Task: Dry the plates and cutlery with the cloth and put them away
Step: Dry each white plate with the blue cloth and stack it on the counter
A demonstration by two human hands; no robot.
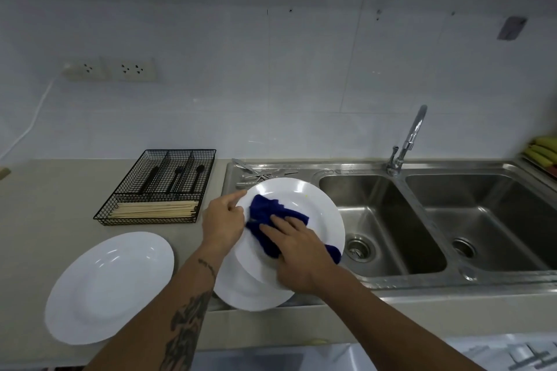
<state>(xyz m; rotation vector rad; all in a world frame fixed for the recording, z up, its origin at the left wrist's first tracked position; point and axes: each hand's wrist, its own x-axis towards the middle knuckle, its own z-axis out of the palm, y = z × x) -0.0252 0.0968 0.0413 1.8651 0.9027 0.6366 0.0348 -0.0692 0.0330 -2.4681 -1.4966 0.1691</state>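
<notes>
My left hand grips the left rim of a white plate, held tilted above the sink's drainboard. My right hand presses a dark blue cloth against the plate's face, fingers spread over it. Under the held plate another white plate lies on the drainboard edge. A third white plate rests on the counter at the left. Several pieces of metal cutlery lie on the drainboard behind the held plate.
A black wire cutlery tray with dark-handled utensils and wooden chopsticks stands on the beige counter. A steel double sink with a tap fills the right. Wall sockets hang at the left. Bananas lie far right.
</notes>
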